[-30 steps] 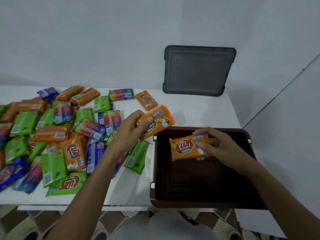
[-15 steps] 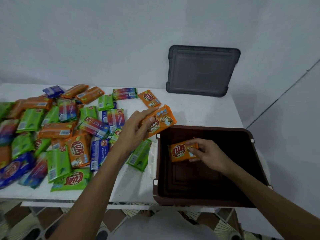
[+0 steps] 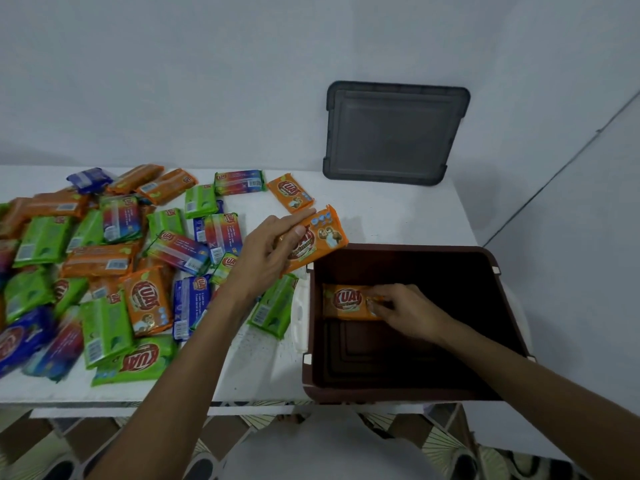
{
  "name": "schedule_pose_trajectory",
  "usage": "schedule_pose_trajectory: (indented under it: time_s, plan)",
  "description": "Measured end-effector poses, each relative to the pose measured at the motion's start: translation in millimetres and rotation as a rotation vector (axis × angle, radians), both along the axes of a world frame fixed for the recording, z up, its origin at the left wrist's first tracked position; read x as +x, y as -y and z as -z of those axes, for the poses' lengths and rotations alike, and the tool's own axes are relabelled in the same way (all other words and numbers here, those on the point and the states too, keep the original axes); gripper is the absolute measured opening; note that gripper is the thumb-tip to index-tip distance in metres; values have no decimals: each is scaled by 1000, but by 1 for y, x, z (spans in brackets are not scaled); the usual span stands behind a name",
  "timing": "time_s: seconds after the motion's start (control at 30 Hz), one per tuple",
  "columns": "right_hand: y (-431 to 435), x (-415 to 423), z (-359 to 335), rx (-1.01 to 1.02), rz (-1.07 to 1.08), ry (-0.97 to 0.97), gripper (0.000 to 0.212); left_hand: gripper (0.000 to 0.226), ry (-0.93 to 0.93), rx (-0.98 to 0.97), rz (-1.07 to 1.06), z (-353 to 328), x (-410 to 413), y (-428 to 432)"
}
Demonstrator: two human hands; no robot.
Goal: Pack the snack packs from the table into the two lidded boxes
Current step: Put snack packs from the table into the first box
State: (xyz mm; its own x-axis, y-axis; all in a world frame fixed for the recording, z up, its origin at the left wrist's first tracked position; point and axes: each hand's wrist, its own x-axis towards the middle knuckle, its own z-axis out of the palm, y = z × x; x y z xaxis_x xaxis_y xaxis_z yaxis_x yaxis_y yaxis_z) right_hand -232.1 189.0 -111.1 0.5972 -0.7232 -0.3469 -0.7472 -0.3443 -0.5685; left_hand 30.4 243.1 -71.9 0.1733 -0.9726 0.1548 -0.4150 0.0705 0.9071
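A dark brown open box stands at the table's right end. Inside it my right hand pinches an orange snack pack low against the box's left inner side. My left hand holds a second orange snack pack in the air just left of the box's far left corner. Several snack packs in green, orange, blue and rainbow wrappers lie in a heap on the white table. One orange pack lies apart, behind my left hand.
A grey lid leans upright against the wall behind the box. A green pack lies close to the box's left wall. The table's front edge runs just under my forearms, with patterned floor below.
My right hand has gone down into the box with its orange pack, from above the rim to near the bottom. My left hand has kept its pack in about the same place.
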Motion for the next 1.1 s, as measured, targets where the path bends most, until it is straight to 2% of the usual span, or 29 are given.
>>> schedule_pose_trajectory:
  time_s: [0.1,0.17,0.23,0.33,0.4,0.5,0.63,0.83,0.97,1.1]
  plan:
    - [3,-5,-17,-135,45,-55,28,33,-14,21,35,-3,-4,-1]
    - [3,-4,-34,-221,183,105,17,32,-26,28,60,-9,-8,-2]
    - [2,0,-56,-150,282,398,14,30,-56,34,88,-17,-13,-2]
    - [-1,9,-84,26,246,716,31,29,-101,42,147,-31,-23,-1]
    - [-4,15,-94,136,185,789,41,27,-117,51,196,-39,-31,1]
    - [-6,16,-95,208,157,842,42,24,-103,72,216,-44,-39,5]
    - [-7,2,-91,250,208,875,36,27,52,31,122,-40,-40,8]
    - [-1,-53,-87,217,314,785,29,27,319,-44,-41,-10,-39,1]
    - [1,-85,-72,245,370,659,32,27,392,-32,-42,15,-49,-5]
    - [3,-86,-45,258,418,451,33,24,374,-71,-103,19,-54,-9]
